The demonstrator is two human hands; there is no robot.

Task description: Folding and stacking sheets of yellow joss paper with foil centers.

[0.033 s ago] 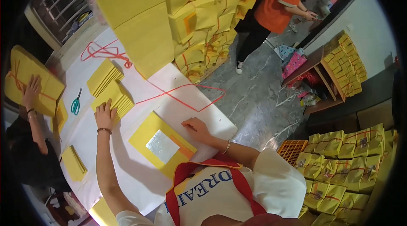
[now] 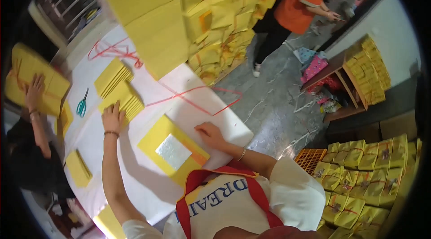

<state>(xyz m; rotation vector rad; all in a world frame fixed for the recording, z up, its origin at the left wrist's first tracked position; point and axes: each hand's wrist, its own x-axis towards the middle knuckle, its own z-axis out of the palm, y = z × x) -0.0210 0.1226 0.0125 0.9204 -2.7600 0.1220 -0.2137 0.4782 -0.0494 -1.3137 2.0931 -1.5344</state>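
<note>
My left hand lies with its fingers spread on the near end of a fanned stack of folded yellow paper. Another fanned stack sits just beyond it. On the white tabletop, my right hand rests with its fingers curled in and nothing visible in them. Between my arms is a flat yellow sheet bearing a silver square and an orange strip. My right hand is beside its right edge, apart from it.
Teal-handled scissors and red string lie on the table. A tall yellow stack stands at the far side. At left, a co-worker's hand touches a tied yellow bundle. Tied bundles fill the lower right.
The view has shifted very slightly, moving the table and papers a little to the right in the picture. Both my hands keep their places relative to the papers.
</note>
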